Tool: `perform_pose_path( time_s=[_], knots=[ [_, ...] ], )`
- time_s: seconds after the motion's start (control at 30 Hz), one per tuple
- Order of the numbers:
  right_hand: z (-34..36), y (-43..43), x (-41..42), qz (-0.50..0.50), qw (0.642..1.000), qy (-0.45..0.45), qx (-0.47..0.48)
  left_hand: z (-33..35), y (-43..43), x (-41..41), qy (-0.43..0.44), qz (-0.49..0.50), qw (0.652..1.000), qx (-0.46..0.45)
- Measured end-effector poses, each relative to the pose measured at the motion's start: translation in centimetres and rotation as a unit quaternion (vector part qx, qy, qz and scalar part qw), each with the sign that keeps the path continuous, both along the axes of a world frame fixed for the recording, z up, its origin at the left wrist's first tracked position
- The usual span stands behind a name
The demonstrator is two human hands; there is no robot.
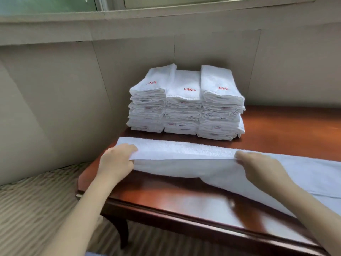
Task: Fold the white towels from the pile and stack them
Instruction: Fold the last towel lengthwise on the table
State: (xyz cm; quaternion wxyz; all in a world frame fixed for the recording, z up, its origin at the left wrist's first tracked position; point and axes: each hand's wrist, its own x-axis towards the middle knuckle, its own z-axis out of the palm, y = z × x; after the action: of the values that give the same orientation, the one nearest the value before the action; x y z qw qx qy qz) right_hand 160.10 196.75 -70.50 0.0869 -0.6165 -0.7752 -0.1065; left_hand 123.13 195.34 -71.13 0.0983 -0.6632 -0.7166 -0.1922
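A white towel point(184, 150) lies lengthwise across the wooden table point(156, 196), its near edge lifted off the wood. My left hand point(118, 159) pinches that edge at the towel's left end. My right hand point(258, 167) pinches the same edge further right, with the cloth hanging below it and trailing off to the right. Behind the towel, against the wall, stand three stacks of folded white towels point(186, 108) side by side, each top towel bearing a red embroidered mark.
A beige panelled wall point(55, 98) closes in the back and left of the table. A window ledge point(166, 12) runs above. Striped carpet point(36, 200) lies below the table's left corner.
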Motion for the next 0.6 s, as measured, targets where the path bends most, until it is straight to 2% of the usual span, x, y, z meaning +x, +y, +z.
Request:
perform_pose_path(
  time_s=[0.13, 0.23, 0.27, 0.4, 0.6],
  knots=[
    [0.0, 4.6, -0.4, -0.047, 0.998, 0.037, -0.024, 0.2, 3.2, -2.8, -0.117, 0.156, 0.980, 0.028],
    [-2.1, 6.6, -1.0, -0.071, 0.996, 0.029, -0.055, -1.2, 4.9, -3.7, -0.309, 0.212, 0.927, 0.017],
    [-3.0, 7.0, -1.2, -0.071, 0.996, 0.022, -0.046, -1.9, 5.3, -3.7, -0.344, 0.212, 0.915, 0.004],
    [-4.6, 8.3, -1.5, -0.067, 0.998, 0.016, -0.006, -3.2, 6.4, -4.0, -0.342, 0.248, 0.906, 0.001],
    [-5.0, 9.0, -1.3, -0.073, 0.997, 0.013, 0.013, -3.8, 7.8, -4.6, -0.254, 0.288, 0.923, -0.023]
  ],
)
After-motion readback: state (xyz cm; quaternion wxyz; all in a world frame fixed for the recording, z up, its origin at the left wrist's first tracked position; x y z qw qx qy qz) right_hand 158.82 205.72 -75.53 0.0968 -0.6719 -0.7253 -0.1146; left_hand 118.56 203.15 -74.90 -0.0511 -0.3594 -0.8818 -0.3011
